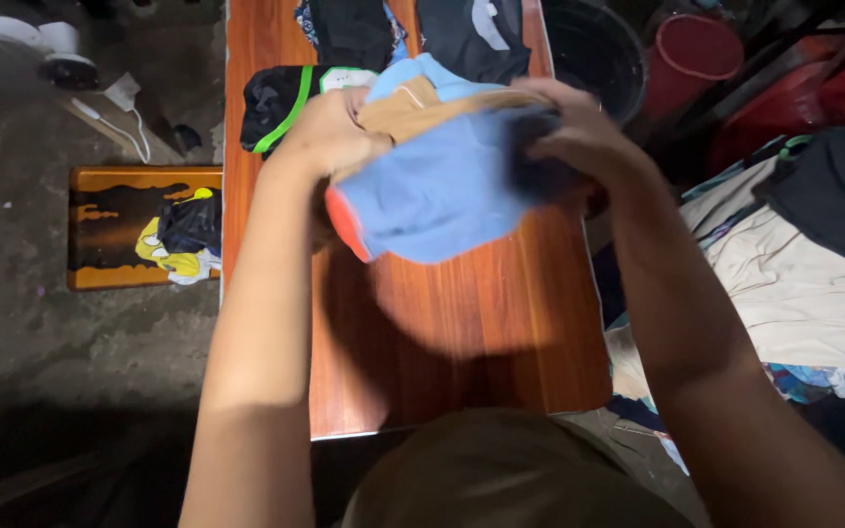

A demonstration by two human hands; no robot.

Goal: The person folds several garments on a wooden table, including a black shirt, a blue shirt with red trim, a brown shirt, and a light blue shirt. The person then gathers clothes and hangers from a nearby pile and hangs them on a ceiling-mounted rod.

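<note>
Both my hands hold a bundled light blue garment (437, 191) above a reddish wooden table (481, 332). The garment shows a tan part at its top and an orange-red edge at its lower left. My left hand (330, 132) grips its left side. My right hand (579, 132) grips its right side, where a dark fold shows. Behind the bundle, on the table's far end, lie a black garment with green trim (276, 103) and two other folded dark garments (466, 34).
A pile of loose clothes, cream and black (804, 244), lies to the right. A black bucket (594, 49) and red containers (696, 49) stand at the back right. On the concrete floor to the left lie a small wooden board with clothes (139, 230) and a white fan (22, 44).
</note>
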